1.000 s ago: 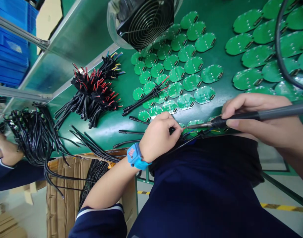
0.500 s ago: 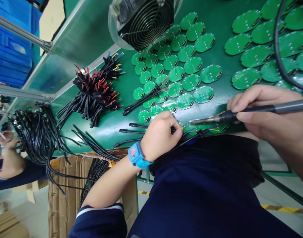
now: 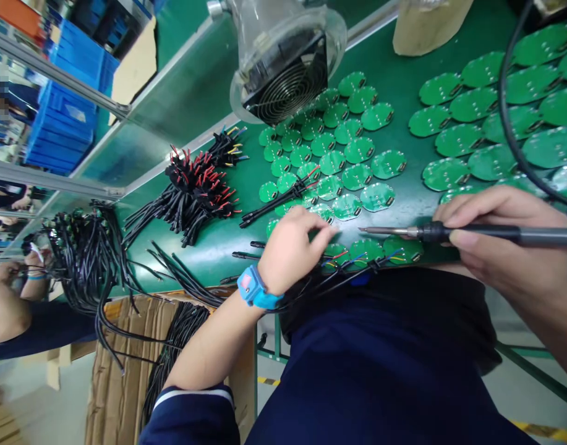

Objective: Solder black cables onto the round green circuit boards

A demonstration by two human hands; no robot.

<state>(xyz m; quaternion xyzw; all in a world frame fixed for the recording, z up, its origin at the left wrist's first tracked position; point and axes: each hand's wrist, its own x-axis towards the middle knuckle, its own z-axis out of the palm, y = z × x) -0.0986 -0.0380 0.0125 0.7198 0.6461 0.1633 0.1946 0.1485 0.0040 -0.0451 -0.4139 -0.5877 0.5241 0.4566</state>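
- Head view, right hand: the grip pinches the soldering iron between thumb and fingers, handle running off to the right, metal tip pointing at the left hand with a gap between.
- Left hand: wears a blue wristband; thumb and forefinger nearly meet, and I cannot tell whether this grip pinches anything.
- Front row of boards: lies along the near edge of the bench, just beside the iron's tip and the left fingertips; red, yellow and blue wire ends of black cables lie over it.
- Beyond: a larger group of round green boards, with a cable bundle across some, and a fan over its far side.
- Right side: another board group.
- Left side: a pile of red-ended cables.
- Far left: a co-worker's hand near hanging cables.
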